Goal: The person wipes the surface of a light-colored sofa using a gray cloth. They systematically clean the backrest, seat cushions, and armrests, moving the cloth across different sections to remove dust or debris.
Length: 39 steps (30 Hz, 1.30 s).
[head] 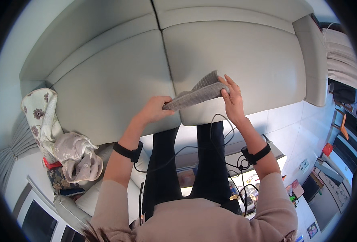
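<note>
A grey striped cloth (196, 96), folded over on itself, is stretched between my two hands above the front of a pale leather sofa (115, 75). My left hand (158, 109) pinches its lower left end between thumb and fingers. At the cloth's right end is my right hand (232, 95), its thumb on the near layer and its other fingers raised behind the fold. The far corner of the cloth stands up beside those fingertips. Each forearm wears a black strap with a small device, and thin black cables run from them across my legs.
A flowered blanket (42, 118) lies bunched over the sofa's left end, with cushions (72, 208) below it. The sofa's armrest (313, 60) rises at the right. Behind my legs stands a low table (279, 155) bearing small items. Loose cable (211, 133) loops near my right wrist.
</note>
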### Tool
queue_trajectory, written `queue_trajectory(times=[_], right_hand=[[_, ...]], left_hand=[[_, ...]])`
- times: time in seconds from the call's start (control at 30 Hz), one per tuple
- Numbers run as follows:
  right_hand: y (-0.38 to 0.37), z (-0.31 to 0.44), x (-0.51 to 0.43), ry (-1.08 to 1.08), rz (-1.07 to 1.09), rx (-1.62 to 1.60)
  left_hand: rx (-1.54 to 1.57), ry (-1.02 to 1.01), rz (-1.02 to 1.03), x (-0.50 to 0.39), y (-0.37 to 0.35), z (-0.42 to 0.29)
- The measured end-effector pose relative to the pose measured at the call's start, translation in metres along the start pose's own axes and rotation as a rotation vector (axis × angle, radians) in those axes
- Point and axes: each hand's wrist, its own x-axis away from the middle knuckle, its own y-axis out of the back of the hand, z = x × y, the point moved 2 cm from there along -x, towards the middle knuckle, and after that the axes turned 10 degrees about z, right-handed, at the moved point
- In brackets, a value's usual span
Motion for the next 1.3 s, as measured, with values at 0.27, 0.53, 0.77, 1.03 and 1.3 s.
queue_trajectory(times=[0.27,0.53,0.77,1.03,1.3], right_hand=[[0.049,-0.123,-0.069,-0.232,0.291,-0.141],[0.164,-0.115,-0.135,0.220,-0.045,-0.371],[0.107,-0.217,-0.099,-0.033,0.013,-0.323],[0.028,-0.308,0.025,-0.495,0.291,-0.441],[0.047,-0.299,-0.038,-0.484,0.169,-0.310]], left_hand=[[-0.187,0.198,-0.110,-0.113,-0.004,-0.012],[-0.439,-0.117,-0.732,-0.127,0.040,-0.140],[-0.676,-0.211,-0.746,-0.180,-0.036,-0.092],[-0.591,-0.047,-0.290,-0.185,-0.147,0.002],[-0.278,0.091,-0.292,-0.219,-0.069,-0.009]])
